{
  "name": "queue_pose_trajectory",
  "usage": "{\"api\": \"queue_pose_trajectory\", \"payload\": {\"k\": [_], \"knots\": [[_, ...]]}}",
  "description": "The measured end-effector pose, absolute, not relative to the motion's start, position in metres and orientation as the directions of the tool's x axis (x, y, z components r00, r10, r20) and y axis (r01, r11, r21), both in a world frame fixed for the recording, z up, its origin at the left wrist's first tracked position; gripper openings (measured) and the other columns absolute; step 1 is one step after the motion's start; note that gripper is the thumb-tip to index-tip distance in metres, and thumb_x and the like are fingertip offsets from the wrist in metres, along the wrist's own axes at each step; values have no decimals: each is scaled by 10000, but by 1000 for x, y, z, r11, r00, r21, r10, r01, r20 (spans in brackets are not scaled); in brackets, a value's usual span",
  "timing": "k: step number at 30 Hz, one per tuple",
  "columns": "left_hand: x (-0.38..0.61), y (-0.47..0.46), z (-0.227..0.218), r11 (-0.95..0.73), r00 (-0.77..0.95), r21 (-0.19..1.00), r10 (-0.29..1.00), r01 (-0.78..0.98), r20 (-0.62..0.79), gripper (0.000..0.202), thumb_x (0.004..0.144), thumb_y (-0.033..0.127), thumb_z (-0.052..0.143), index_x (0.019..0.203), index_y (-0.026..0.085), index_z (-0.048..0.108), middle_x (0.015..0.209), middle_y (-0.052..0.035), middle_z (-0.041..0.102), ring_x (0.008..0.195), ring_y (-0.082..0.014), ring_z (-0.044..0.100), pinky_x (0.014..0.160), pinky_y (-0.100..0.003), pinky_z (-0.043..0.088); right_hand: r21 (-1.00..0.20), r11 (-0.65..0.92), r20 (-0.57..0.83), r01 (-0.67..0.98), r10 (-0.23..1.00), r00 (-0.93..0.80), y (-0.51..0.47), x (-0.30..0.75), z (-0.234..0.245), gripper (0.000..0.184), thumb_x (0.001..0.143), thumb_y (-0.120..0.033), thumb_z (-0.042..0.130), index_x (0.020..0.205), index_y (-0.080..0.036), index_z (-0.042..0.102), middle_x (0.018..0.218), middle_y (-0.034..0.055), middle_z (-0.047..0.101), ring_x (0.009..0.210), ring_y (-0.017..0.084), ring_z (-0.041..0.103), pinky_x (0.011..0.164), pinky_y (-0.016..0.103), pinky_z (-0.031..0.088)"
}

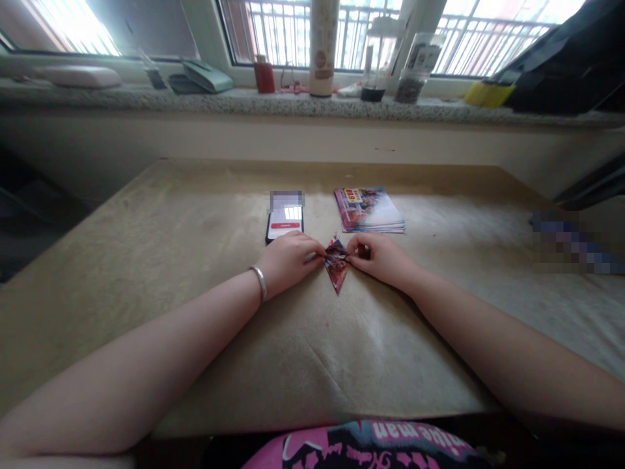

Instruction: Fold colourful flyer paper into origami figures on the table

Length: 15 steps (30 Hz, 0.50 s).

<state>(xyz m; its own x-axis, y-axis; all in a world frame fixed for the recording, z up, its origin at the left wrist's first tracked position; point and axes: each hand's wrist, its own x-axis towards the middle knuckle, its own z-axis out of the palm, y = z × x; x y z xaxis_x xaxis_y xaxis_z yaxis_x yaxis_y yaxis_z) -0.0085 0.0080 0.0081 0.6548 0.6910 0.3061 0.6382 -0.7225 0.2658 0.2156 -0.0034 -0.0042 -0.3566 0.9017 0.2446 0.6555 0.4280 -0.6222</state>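
Note:
A small folded piece of colourful printed paper [337, 268] lies on the tan table [170, 260], its point aimed toward me. My left hand [288, 260], with a silver bracelet on the wrist, pinches the paper's left upper corner. My right hand [378, 257] pinches its right upper corner. Both hands rest on the table with fingers closed on the paper. A stack of similar colourful sheets [368, 210] lies just beyond my right hand. A phone [285, 218] with a lit screen sits just beyond my left hand.
The window sill [293, 104] behind the table carries a tall cylinder [323, 45], a red cup [264, 76], jars, a green object and a yellow item. A blurred object [571, 244] lies at the table's right edge. Dark gear stands at the far right.

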Motion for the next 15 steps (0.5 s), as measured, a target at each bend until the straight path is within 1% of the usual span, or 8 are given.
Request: {"api": "queue_pose_trajectory", "payload": {"k": [2, 5, 7, 9, 15], "knots": [[-8, 7, 9, -680, 620, 284, 733, 676, 279, 120, 844, 271, 590, 893, 207, 679, 848, -16, 691, 816, -168, 611, 757, -296, 476, -588, 449, 260, 673, 893, -368, -4, 216, -4, 4, 735, -187, 597, 736, -187, 594, 664, -12, 574, 587, 116, 480, 551, 236, 362], [-6, 5, 10, -616, 553, 304, 787, 727, 272, 176, 838, 301, 601, 968, 194, 652, 872, -28, 684, 814, -174, 608, 726, -293, 470, -575, 458, 264, 678, 888, -376, -4, 216, -3, 33, 744, -190, 598, 718, -190, 578, 661, -10, 566, 600, 123, 484, 560, 241, 364], [-4, 4, 10, -626, 558, 302, 779, 719, 287, 185, 839, 303, 604, 981, 194, 652, 892, -31, 681, 821, -172, 603, 738, -294, 465, -569, 464, 267, 680, 885, -380, -4, 216, -3, 43, 749, -192, 602, 716, -193, 574, 683, -2, 583, 619, 130, 495, 573, 247, 373], [-3, 4, 9, -661, 589, 285, 749, 694, 302, 162, 840, 304, 608, 950, 202, 668, 893, -32, 674, 815, -168, 593, 742, -293, 459, -560, 472, 274, 681, 881, -386, -3, 217, -3, 50, 754, -191, 605, 719, -194, 569, 709, 5, 597, 644, 138, 508, 588, 254, 382], [-2, 6, 6, -676, 599, 271, 735, 685, 318, 110, 837, 259, 611, 885, 195, 685, 833, -29, 650, 752, -154, 571, 699, -275, 445, -544, 482, 272, 687, 876, -398, -4, 216, -3, 55, 771, -204, 608, 730, -196, 573, 702, 2, 581, 645, 139, 500, 585, 253, 379]]}}
